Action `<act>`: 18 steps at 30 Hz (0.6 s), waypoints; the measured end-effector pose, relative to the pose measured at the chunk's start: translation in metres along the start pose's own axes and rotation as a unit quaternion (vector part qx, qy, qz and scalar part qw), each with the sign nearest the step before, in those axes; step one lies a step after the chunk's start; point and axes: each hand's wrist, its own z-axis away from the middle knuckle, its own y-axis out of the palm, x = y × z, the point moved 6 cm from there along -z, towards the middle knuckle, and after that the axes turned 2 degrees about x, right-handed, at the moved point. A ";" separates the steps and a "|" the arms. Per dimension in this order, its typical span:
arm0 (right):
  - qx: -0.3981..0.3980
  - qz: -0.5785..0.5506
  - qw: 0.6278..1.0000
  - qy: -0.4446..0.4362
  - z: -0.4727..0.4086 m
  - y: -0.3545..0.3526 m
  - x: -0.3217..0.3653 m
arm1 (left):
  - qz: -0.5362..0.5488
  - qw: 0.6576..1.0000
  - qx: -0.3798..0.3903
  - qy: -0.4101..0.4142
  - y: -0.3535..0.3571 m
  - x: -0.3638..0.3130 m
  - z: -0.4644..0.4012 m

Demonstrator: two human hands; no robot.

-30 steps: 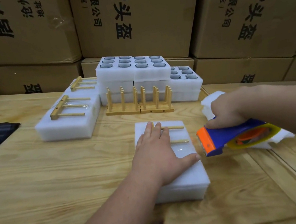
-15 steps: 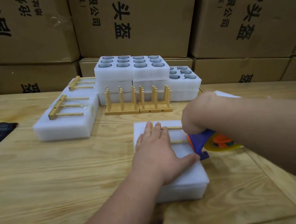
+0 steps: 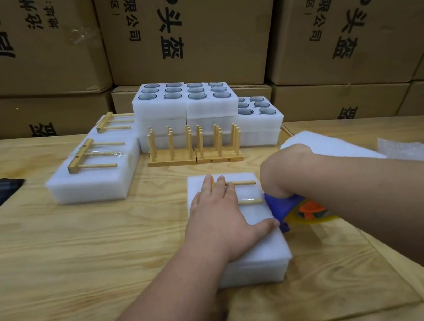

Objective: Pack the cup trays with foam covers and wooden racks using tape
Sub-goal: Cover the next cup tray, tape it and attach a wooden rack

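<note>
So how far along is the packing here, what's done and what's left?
Done: two foam packs at the left carry taped-on racks. In hand: the left hand presses a rack onto the near pack while the right hand brings the tape dispenser to it. Left: open cup trays and standing racks behind.

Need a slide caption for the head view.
Left hand presses rack onto foam pack; right hand holds tape dispenser at its edge.

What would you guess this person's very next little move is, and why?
Probably drawing the tape dispenser leftward across the foam pack: the right hand holds it at the pack's right edge, while the left hand presses the wooden rack flat.
</note>
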 end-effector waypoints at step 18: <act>-0.276 -0.327 0.876 0.220 0.118 0.127 -0.085 | 0.020 1.000 -0.007 -0.002 -0.002 0.001 0.003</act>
